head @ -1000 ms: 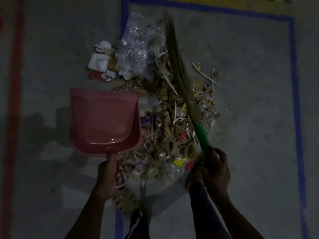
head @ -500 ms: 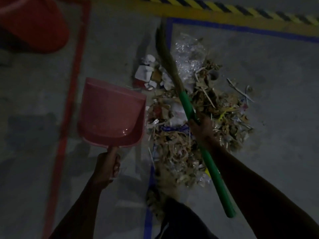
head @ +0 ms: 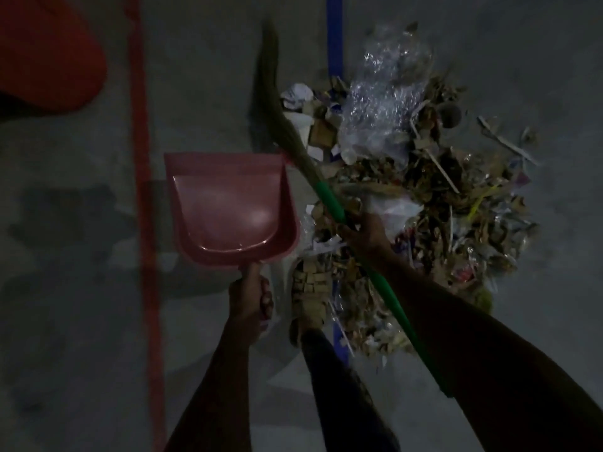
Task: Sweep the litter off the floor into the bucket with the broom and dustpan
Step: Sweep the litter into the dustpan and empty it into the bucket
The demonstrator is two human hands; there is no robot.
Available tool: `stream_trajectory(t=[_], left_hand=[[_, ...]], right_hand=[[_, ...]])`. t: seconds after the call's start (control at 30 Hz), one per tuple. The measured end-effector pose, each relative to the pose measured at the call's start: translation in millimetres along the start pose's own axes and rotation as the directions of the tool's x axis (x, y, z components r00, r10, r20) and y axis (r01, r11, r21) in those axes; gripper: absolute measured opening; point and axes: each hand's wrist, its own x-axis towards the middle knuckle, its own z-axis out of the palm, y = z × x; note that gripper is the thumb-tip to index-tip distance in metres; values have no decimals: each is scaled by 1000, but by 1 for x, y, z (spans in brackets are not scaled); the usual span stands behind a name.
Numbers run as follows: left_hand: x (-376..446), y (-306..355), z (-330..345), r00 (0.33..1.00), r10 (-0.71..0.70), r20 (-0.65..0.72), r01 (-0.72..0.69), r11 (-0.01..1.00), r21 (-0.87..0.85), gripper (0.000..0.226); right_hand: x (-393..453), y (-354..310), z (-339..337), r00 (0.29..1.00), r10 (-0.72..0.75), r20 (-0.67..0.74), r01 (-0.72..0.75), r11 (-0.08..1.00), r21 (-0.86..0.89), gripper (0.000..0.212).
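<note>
Head view, dim light. Left hand (head: 249, 300) grip curled round the handle of the pink plastic dustpan (head: 228, 203), fingers closed tight on it; pan mouth faces far, pan looks empty. Right hand (head: 367, 231) grip wrapped round the green plastic handle of the grass-bristle broom (head: 329, 203), near where handle meets bristles; the handle runs back along the right forearm to the near right. Bristles slant far-left, passing the dustpan's far-right corner, tip well past the pan. Cannot tell if the bristles touch the floor.

Mixed pile of litter (head: 424, 197) lies on the grey concrete floor (head: 212, 76), right of the dustpan and partly under the right hand: dry leaves, paper scraps, sticks, clear crumpled plastic wrap (head: 385, 106) at the far side. A foot in a woven tan sandal (head: 308, 295) stands at the pile's near-left edge, between the two hands. Red round plastic bucket (head: 49, 53) sits far left, cut by the frame, well apart from the pile. Red floor tape line (head: 143, 190) runs near-far between bucket and dustpan. Blue floor tape line (head: 334, 34) runs into the pile from the far side.
</note>
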Motion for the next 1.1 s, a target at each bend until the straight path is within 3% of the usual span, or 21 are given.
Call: stream_trajectory(t=[0.1,0.27,0.4,0.53,0.7,0.9,1.1], left_hand=[[18,20,-23,999,43,29,-45,998,47,55],[44,48,-63,998,54,21,-56,994,98,50],[61,68,-102,996,86,30,-90,981,172,46],[62,84,-140,989,104,101,-126,962,241,46],[64,97,-210,966,149,212,-221,901,373,39],[68,89,-263,972,120,201,-203,861,466,42],[77,47,-266,970,101,223,-205,833,514,43]], right_hand=[[5,0,17,1000,-19,19,21,991,-131,10],[-15,10,43,988,-126,-92,93,951,-295,32],[-52,30,67,993,-40,-116,-2,940,-341,32],[-108,41,95,971,20,-238,-132,878,-460,35],[-174,20,162,935,57,-350,-199,901,-386,22],[-179,-26,226,962,-13,-271,-90,926,-365,51],[-152,-30,274,952,121,-280,-210,925,-317,40]])
